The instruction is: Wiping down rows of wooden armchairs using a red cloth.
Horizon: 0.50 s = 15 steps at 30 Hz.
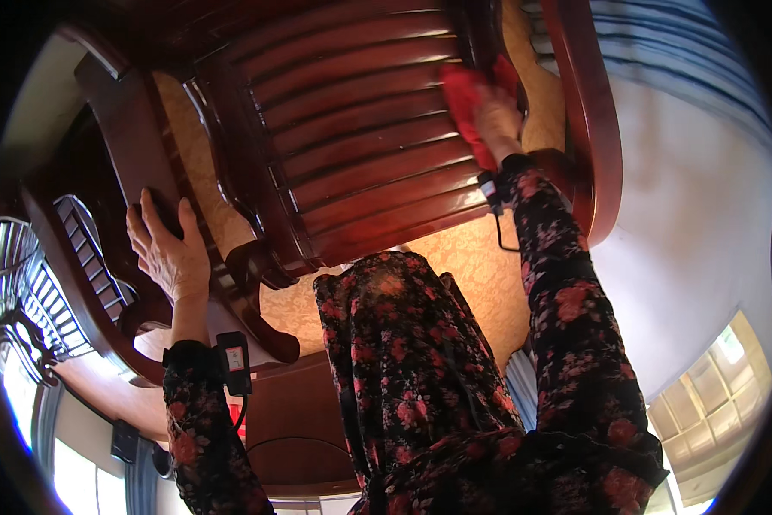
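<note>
Beneath my right hand [497, 119] is a red cloth [462, 103], bunched under the fingers and pressed to the right side of a slatted wooden seat [367, 132]. That hand is slightly blurred. My left hand [170, 248] lies with fingers apart on the broad dark armrest [125, 141] left of the seat and holds nothing. The seat is glossy red-brown wood with several parallel slats, and gaps show between them. Both sleeves are dark with a floral print, and a small black device is strapped near each wrist.
A curved wooden armrest [585, 122] bounds the seat on the right. Patterned tan flooring [482, 270] shows below the seat. More slatted wooden furniture [93, 257] stands at the left. Blue curtain-like folds [689, 58] hang at upper right, beside a pale wall [669, 180].
</note>
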### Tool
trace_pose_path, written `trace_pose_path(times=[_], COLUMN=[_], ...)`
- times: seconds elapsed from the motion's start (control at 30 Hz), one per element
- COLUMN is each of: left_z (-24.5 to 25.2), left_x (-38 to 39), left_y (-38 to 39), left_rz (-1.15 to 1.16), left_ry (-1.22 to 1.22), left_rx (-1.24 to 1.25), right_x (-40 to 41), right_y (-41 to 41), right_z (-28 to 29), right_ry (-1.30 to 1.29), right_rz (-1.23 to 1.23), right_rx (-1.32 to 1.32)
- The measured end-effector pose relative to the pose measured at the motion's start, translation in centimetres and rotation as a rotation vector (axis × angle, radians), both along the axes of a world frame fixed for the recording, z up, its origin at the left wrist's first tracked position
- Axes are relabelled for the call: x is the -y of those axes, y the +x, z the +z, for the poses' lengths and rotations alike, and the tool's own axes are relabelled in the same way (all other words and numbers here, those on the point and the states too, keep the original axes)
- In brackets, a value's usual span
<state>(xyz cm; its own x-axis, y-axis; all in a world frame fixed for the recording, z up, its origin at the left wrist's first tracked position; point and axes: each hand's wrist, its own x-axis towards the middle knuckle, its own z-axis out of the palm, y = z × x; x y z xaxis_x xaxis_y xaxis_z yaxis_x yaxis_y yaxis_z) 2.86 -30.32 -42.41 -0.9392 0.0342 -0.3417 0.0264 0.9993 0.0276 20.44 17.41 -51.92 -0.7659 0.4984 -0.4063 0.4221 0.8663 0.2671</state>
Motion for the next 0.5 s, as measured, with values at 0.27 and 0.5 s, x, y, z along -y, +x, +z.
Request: trace_pose_path(times=[0.27, 0.5], left_z=[-0.7, -0.7], left_x=[1.6, 0.6], left_y=[0.4, 0.1], left_rz=[-0.014, 0.007], left_ry=[0.016, 0.063], left_rx=[-0.03, 0.004], right_x=[21.6, 23.9], right_y=[-8.8, -12.8], right_z=[-4.6, -6.8], right_ry=[-0.353, -0.785], right_rz=[0.113, 1.008], right_rx=[-0.181, -0.225])
